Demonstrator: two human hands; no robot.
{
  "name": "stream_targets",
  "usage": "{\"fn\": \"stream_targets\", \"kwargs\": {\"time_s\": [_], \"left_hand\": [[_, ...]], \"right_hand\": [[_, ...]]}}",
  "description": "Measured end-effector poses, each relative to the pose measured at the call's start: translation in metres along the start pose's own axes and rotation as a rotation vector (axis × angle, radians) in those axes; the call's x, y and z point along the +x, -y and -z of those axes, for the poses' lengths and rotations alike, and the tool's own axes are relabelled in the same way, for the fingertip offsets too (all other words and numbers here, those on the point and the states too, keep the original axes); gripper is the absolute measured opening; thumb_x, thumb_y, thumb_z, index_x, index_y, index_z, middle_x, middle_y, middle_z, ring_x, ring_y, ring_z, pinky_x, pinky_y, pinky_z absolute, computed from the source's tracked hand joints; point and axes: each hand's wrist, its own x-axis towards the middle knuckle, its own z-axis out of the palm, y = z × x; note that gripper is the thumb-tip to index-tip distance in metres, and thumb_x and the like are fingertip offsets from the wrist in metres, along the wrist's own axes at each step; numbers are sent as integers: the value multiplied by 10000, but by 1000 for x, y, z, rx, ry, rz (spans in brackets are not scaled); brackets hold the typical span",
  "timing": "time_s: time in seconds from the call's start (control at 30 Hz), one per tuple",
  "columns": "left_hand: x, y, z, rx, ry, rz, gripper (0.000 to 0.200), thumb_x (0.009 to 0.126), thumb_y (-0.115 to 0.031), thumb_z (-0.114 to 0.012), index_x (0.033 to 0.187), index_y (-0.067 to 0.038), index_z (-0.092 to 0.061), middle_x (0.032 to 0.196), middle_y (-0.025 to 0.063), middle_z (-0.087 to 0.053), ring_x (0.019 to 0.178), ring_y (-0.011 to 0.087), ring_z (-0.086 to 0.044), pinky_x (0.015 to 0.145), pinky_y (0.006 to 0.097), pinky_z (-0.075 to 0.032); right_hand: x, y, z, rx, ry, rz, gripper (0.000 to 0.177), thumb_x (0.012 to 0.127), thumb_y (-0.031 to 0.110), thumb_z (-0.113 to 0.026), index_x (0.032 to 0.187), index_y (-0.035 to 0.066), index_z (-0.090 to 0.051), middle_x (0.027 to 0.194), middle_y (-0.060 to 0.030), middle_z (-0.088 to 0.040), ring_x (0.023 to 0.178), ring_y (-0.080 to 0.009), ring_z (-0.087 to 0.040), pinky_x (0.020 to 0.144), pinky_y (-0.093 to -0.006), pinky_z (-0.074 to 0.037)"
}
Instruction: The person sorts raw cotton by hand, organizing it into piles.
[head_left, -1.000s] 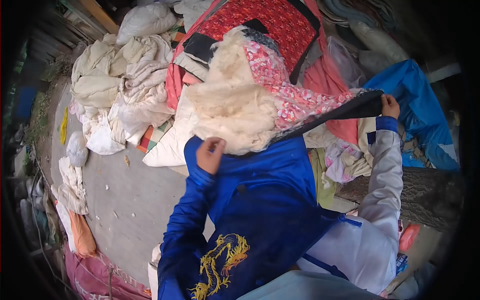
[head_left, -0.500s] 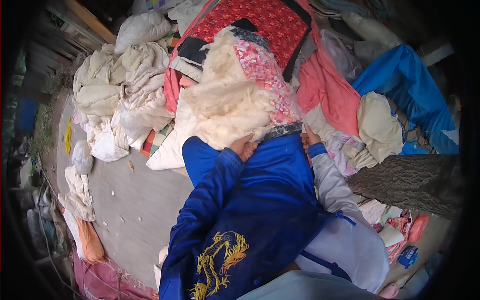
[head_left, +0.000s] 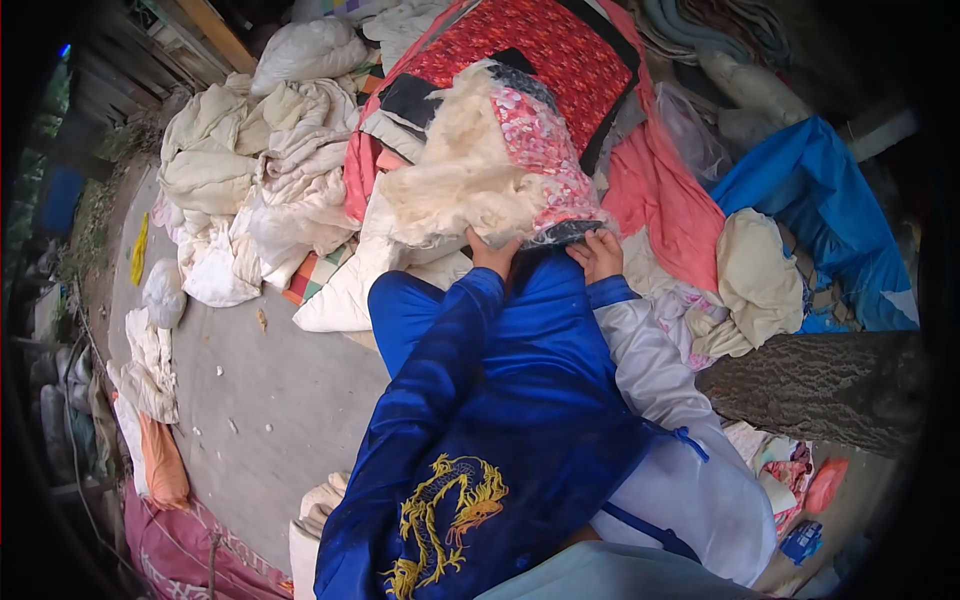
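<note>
Across my knees and the pile in front lies a padded floral cloth (head_left: 545,140), pink and red printed, with cream fluffy wadding (head_left: 455,170) spread over its left part. A dark band (head_left: 563,233) edges its near end. My left hand (head_left: 492,257) is closed at the near edge, where the wadding meets the band; its fingertips are partly hidden under the fluff. The fingers of my right hand (head_left: 600,255) pinch the band's right end. Both hands are just above my blue trousers (head_left: 540,320).
Behind the cloth is a red patterned quilt (head_left: 500,40) with black edging. Heaped cream bedding (head_left: 215,160) lies at left, and a blue sheet (head_left: 830,180) at right. A tree trunk (head_left: 820,385) stands close on my right. Grey ground (head_left: 270,390) lies at left.
Both hands have moved up a little with the near edge of the cloth, which now sits higher off my lap. The right hand has turned and come slightly inward. The view has shifted slightly.
</note>
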Motion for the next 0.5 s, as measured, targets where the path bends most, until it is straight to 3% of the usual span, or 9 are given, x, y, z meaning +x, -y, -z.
{"fn": "stream_targets", "kwargs": {"time_s": [0.1,0.2,0.3,0.33,0.43,0.5], "left_hand": [[10,19,-7,175,-87,-25,1060,654,-246,-862,1427,11,-182,1296,256,-490,1183,335,-522,1006,370,-429],[13,26,1,461,38,43,1082,623,-261,-862,1432,-4,-191,1266,279,-522,1153,369,-561,991,377,-448],[20,9,17,604,131,-9,1095,615,-252,-844,1448,-24,-171,1194,285,-574,1109,402,-593,962,390,-473],[25,6,21,642,98,16,1000,629,-231,-819,1431,-49,-252,1124,266,-615,1072,426,-607,935,410,-491],[48,-11,31,683,-3,-61,891,664,-158,-783,1423,-46,-331,1171,278,-607,1100,399,-601,944,403,-484],[125,48,87,321,-244,-259,736,693,-101,-710,1367,-24,-425,1179,253,-616,1081,365,-621,943,377,-486]], "right_hand": [[-30,9,-31,166,88,19,13,980,120,-519,980,114,-532,953,-87,-657,880,-262,-672,838,-469,-542],[-55,7,-43,268,52,-78,76,993,147,-485,1019,101,-540,1051,-88,-650,993,-239,-646,883,-430,-523],[-82,11,-57,312,-5,-154,170,990,132,-460,1119,68,-550,1130,-97,-622,1086,-242,-603,940,-424,-490],[-87,14,-58,322,-6,-174,183,989,126,-457,1133,62,-550,1138,-99,-618,1092,-246,-599,947,-429,-485],[-85,17,-49,347,50,-184,231,979,154,-486,1179,71,-566,1162,-97,-633,1102,-270,-604,966,-444,-474],[-95,51,-50,361,41,-181,223,984,167,-485,1157,68,-584,1139,-103,-646,1089,-273,-611,970,-449,-472]]}}
